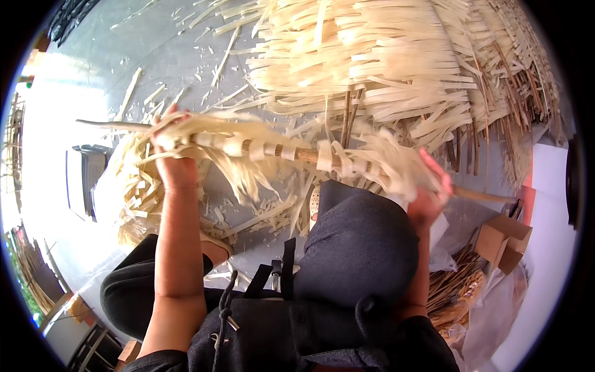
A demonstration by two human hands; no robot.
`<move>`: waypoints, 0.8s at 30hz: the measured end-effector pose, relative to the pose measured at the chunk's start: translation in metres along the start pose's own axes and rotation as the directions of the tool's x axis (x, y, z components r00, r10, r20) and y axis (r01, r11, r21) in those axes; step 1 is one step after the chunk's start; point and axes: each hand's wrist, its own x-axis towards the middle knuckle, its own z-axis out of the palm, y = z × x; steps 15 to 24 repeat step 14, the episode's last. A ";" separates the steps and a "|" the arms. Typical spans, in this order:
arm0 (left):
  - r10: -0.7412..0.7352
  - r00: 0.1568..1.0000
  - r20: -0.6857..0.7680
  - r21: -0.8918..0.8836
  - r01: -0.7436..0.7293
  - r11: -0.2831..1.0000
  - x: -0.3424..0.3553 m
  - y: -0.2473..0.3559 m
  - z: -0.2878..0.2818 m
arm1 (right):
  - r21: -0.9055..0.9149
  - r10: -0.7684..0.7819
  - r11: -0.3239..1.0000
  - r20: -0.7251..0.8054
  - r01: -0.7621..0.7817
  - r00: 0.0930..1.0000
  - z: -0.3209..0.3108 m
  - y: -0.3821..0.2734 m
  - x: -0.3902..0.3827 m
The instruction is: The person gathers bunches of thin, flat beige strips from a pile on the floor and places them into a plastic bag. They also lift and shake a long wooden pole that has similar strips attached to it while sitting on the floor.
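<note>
A thin wooden stick (304, 154) runs crosswise in front of me, with pale, flat, ribbon-like strips (238, 173) looped and bunched along it. Brown stretches of the stick show between the loops, and both its ends stick out past my hands. My left hand (171, 149) is closed around the stick and strips toward the left end. Toward the right end, my right hand (431, 192) is closed at the stick beside another bunch of strips; its fingers are somewhat blurred. My raised knee (365, 248), in dark trousers, is just below the stick.
Layers of pale strips on sticks (359, 56) cover the floor at the far right. Another heap of strips (133, 204) lies at the left. Scraps litter the grey floor (167, 43). A cardboard box (503, 242) and bundled brown sticks (452, 285) stand at the right.
</note>
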 end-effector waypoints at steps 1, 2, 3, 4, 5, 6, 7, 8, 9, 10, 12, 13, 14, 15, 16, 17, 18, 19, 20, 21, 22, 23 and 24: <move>0.031 0.999 0.024 -0.077 -0.029 0.997 0.001 0.011 0.010 | 0.027 -0.022 0.999 -0.037 0.023 0.999 0.007 -0.017 0.004; 0.088 0.979 0.183 -0.099 -0.070 0.993 0.006 0.016 0.005 | 0.321 0.132 0.943 -0.117 -0.088 0.984 0.011 -0.033 0.002; 0.145 0.931 0.336 -0.127 -0.107 0.986 0.015 0.024 -0.006 | 0.208 0.116 0.974 -0.091 -0.095 0.989 0.005 -0.026 -0.002; 0.143 0.924 0.355 -0.009 -0.150 0.989 0.017 0.012 -0.029 | 0.097 0.095 0.991 -0.058 -0.089 0.994 -0.004 -0.010 -0.006; 0.137 0.919 0.371 0.105 -0.188 0.977 0.020 -0.004 -0.052 | -0.020 0.078 0.997 -0.026 -0.078 0.997 -0.011 0.010 -0.012; 0.128 0.912 0.389 0.218 -0.226 0.949 0.023 -0.021 -0.075 | 0.150 0.098 0.983 0.030 -0.101 0.995 -0.005 0.036 -0.019; 0.072 0.938 0.339 0.203 -0.148 0.968 0.027 -0.039 -0.092 | -0.035 0.349 0.937 -0.001 -0.349 0.937 -0.009 0.058 -0.024; 0.020 0.959 0.283 0.189 -0.076 0.979 0.031 -0.053 -0.111 | -0.095 0.390 0.917 0.007 -0.388 0.921 -0.004 0.059 -0.027; -0.087 0.957 0.278 0.091 0.063 0.994 0.033 -0.060 -0.110 | -0.160 0.429 0.892 0.005 -0.422 0.903 0.002 0.060 -0.030; -0.095 0.974 0.207 0.080 0.080 0.994 0.030 -0.049 -0.095 | 0.059 0.442 0.896 -0.025 -0.440 0.896 0.020 0.047 -0.026; -0.044 0.983 0.178 0.014 0.043 0.999 0.025 -0.036 -0.097 | 0.457 0.544 0.760 -0.058 -0.462 0.837 0.063 -0.002 -0.024; 0.005 0.979 0.203 0.123 -0.031 0.992 0.021 -0.027 -0.059 | 0.185 0.483 0.860 0.010 -0.476 0.876 0.055 0.015 -0.014; 0.016 0.976 0.218 0.110 -0.041 0.993 0.026 -0.025 -0.050 | -0.096 0.426 0.903 0.091 -0.418 0.900 0.033 0.054 -0.003; 0.016 0.976 0.218 0.110 -0.041 0.993 0.026 -0.025 -0.050 | -0.096 0.426 0.903 0.091 -0.418 0.900 0.033 0.054 -0.003; 0.016 0.976 0.218 0.110 -0.041 0.993 0.026 -0.025 -0.050 | -0.096 0.426 0.903 0.091 -0.418 0.900 0.033 0.054 -0.003; 0.016 0.976 0.218 0.110 -0.041 0.993 0.026 -0.025 -0.050 | -0.096 0.426 0.903 0.091 -0.418 0.900 0.033 0.054 -0.003; 0.016 0.976 0.218 0.110 -0.041 0.993 0.026 -0.025 -0.050 | -0.096 0.426 0.903 0.091 -0.418 0.900 0.033 0.054 -0.003; 0.016 0.976 0.218 0.110 -0.041 0.993 0.026 -0.025 -0.050 | -0.096 0.426 0.903 0.091 -0.418 0.900 0.033 0.054 -0.003; 0.016 0.976 0.218 0.110 -0.041 0.993 0.026 -0.025 -0.050 | -0.096 0.426 0.903 0.091 -0.418 0.900 0.033 0.054 -0.003; 0.016 0.976 0.218 0.110 -0.041 0.993 0.026 -0.025 -0.050 | -0.096 0.426 0.903 0.091 -0.418 0.900 0.033 0.054 -0.003; 0.016 0.976 0.218 0.110 -0.041 0.993 0.026 -0.025 -0.050 | -0.096 0.426 0.903 0.091 -0.418 0.900 0.033 0.054 -0.003; 0.016 0.976 0.218 0.110 -0.041 0.993 0.026 -0.025 -0.050 | -0.096 0.426 0.903 0.091 -0.418 0.900 0.033 0.054 -0.003; 0.016 0.976 0.218 0.110 -0.041 0.993 0.026 -0.025 -0.050 | -0.096 0.426 0.903 0.091 -0.418 0.900 0.033 0.054 -0.003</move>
